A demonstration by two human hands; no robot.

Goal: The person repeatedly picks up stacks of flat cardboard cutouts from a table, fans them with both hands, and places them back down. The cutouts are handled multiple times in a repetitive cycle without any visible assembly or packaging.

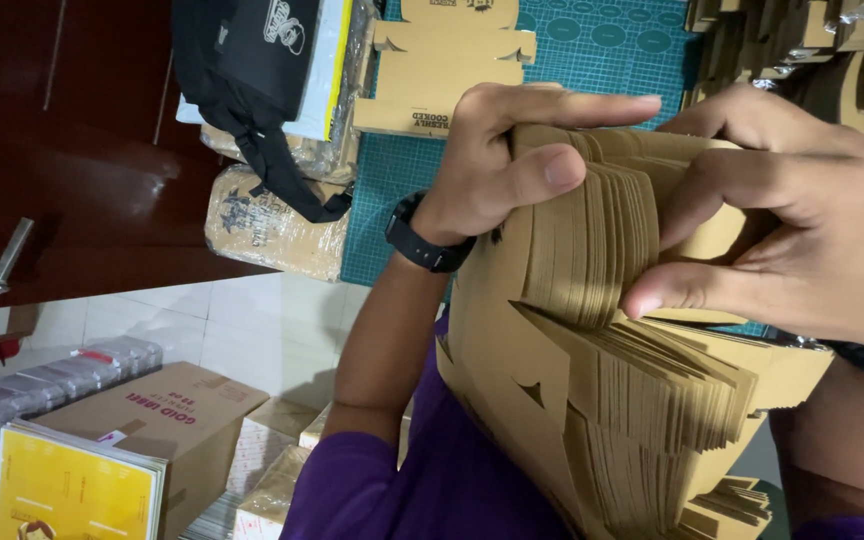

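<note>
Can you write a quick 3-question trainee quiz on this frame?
1. True or false: both hands grip the stack of flat cardboard box blanks.
2. What is worn on the wrist of the left hand? A) a black watch B) a red bracelet C) a white glove
3. Fill in: the single flat cardboard blank at the top lies on a ____ cutting mat.

Key
1. True: the left hand holds the stack from above, and the right hand fans its edges with a fingertip.
2. A, the black watch.
3. Green.
</note>
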